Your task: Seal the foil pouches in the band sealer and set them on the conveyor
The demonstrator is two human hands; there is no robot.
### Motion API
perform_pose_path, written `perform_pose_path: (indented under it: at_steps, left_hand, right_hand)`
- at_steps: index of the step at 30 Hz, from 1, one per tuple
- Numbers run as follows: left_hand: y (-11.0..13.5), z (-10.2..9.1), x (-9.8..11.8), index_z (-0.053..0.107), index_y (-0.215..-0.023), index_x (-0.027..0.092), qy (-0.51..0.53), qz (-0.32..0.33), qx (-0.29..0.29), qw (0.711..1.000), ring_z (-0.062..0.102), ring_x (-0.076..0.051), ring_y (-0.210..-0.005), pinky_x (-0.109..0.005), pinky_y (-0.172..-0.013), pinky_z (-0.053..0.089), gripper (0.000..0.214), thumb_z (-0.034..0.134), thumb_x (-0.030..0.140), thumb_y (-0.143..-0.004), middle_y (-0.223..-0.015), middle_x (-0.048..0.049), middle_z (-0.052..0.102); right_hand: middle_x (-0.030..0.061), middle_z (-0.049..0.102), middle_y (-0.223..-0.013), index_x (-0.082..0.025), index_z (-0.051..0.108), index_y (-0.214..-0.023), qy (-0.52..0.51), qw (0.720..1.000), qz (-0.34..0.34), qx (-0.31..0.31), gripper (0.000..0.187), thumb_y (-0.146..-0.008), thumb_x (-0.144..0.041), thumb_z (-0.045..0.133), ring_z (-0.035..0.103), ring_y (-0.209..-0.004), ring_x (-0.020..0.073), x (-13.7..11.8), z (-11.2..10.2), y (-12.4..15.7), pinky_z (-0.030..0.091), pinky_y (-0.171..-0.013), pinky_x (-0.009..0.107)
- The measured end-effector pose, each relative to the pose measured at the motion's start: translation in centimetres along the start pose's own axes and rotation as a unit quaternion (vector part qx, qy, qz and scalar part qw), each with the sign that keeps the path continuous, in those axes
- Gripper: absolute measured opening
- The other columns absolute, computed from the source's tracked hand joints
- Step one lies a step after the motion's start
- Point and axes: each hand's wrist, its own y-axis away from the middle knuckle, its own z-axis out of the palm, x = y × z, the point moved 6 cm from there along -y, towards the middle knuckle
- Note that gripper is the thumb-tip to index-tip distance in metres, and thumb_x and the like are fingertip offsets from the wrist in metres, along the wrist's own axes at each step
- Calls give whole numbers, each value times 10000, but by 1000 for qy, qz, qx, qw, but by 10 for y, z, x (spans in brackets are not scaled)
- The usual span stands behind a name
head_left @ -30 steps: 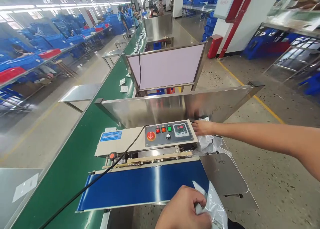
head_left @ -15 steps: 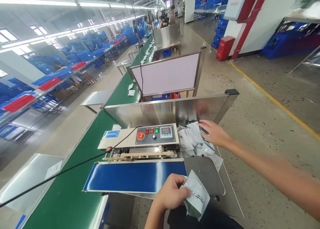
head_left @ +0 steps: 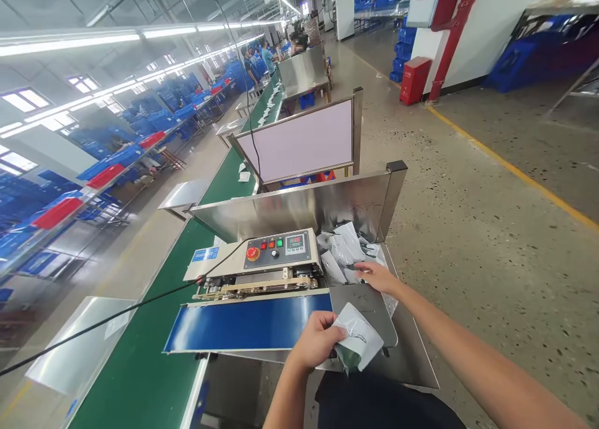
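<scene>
Left grip (head_left: 316,340) clamped on a white pouch (head_left: 356,336), up above a steel plate (head_left: 360,305), just beside a blue belt (head_left: 248,321). Right grip (head_left: 377,278) open, fingers apart, at the edge of a heap of white pouches (head_left: 340,248). Heap right next to a band sealer (head_left: 281,251) with a red button (head_left: 253,253), in front of a shiny steel wall (head_left: 299,207).
</scene>
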Motion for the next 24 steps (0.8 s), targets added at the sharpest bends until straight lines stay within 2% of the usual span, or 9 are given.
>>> perform_pose_path:
  at_steps: [2, 5, 7, 9, 11, 14, 18, 21, 24]
  left_hand:
    - [-5, 1, -1, 699, -683, 142, 22, -1, 12, 1000, 442, -100, -575, -252, -584, 280, 340, 851, 444, -641, -650, -8, 602]
    - [-14, 2, -5, 683, -649, 146, 54, 0, 49, 997, 458, -101, -574, -256, -589, 322, 368, 881, 456, -638, -627, -7, 601]
    - [-20, 3, -9, 674, -639, 152, 66, -9, 71, 995, 473, -104, -567, -257, -585, 347, 393, 908, 468, -642, -610, 0, 597]
    - [-26, 5, -11, 688, -664, 150, 85, -14, 80, 993, 504, -110, -573, -254, -577, 370, 436, 936, 509, -657, -621, -4, 615]
    - [-28, 6, -14, 712, -723, 142, 122, -20, 90, 988, 531, -109, -582, -248, -577, 402, 512, 952, 593, -693, -669, -17, 652]
    - [-25, -3, -22, 727, -816, 140, 187, -43, 141, 971, 547, -100, -576, -245, -588, 451, 598, 938, 696, -751, -741, -34, 695]
    - [-16, -16, -32, 726, -811, 134, 196, -47, 175, 964, 580, -114, -588, -249, -593, 480, 558, 972, 632, -755, -750, -55, 708]
    - [-10, -19, -40, 728, -806, 131, 197, -52, 163, 965, 572, -117, -562, -254, -580, 478, 542, 942, 630, -789, -721, -52, 699]
    - [-6, -19, -47, 725, -813, 136, 207, -54, 161, 963, 556, -118, -536, -257, -565, 467, 556, 884, 669, -833, -693, -40, 678]
  right_hand:
    - [100, 831, -1204, -232, 865, -1200, 18, 1000, -5, 7, 376, -868, -357, 741, 787, -1060, 318, -12, -7, 2, 620, -1024, 455]
    - [102, 764, -1418, -263, 798, -1407, 27, 999, -45, 9, 541, -883, -333, 679, 732, -1261, 339, -24, -20, 43, 574, -1127, 473]
    - [69, 674, -1577, -308, 698, -1566, 18, 989, -137, -55, 707, -859, -323, 702, 651, -1416, 336, -37, -16, 86, 533, -1203, 459]
    - [65, 619, -1645, -319, 642, -1631, 10, 963, -231, -137, 802, -839, -331, 770, 600, -1486, 352, -51, -3, 128, 501, -1252, 477]
    - [84, 669, -1584, -304, 693, -1572, -1, 948, -263, -179, 687, -896, -381, 784, 654, -1421, 359, -58, 9, 149, 540, -1215, 493]
    - [99, 811, -1295, -246, 800, -1332, -43, 965, -222, -131, 439, -1007, -521, 692, 776, -1135, 327, -62, 17, 126, 640, -1031, 460]
    - [93, 832, -1102, -199, 803, -1180, -47, 988, -141, -30, 424, -923, -534, 761, 779, -1022, 306, -70, 10, 42, 653, -967, 427]
    - [141, 817, -1207, -171, 789, -1276, -27, 994, -101, 10, 482, -871, -431, 777, 777, -1069, 321, -75, 0, -5, 634, -1015, 454]
    - [211, 719, -1450, -156, 679, -1512, -4, 993, -51, 110, 637, -941, -437, 663, 756, -1159, 351, -62, -20, -4, 592, -1089, 536]
